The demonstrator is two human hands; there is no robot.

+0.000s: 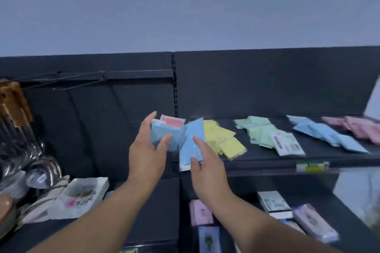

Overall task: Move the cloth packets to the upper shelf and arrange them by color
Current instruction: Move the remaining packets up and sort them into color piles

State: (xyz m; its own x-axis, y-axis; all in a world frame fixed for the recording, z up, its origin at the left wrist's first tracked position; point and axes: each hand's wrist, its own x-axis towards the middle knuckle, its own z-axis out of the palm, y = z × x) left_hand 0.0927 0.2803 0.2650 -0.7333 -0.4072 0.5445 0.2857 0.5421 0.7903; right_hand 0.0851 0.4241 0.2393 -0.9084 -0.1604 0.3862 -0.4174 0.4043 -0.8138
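Observation:
My left hand (147, 151) grips a small stack of packets, a blue packet (162, 132) in front and a pink packet (171, 121) behind it. Beside it, my right hand (206, 167) pinches another blue packet (192, 139) by its lower edge, held upright. Both hands are raised in front of the left end of the upper shelf (267, 159). On that shelf lie groups by color: yellow packets (223, 138), green packets (260, 132), blue packets (329, 134) and pink packets (359, 128) at the far right.
A white-backed packet (287, 143) lies label-up among the green ones. The lower shelf holds boxed goods (274, 204) and a pink box (200, 212). At the left hang metal utensils (30, 158) above a floral packet (82, 195). A shelf upright (174, 88) divides the bays.

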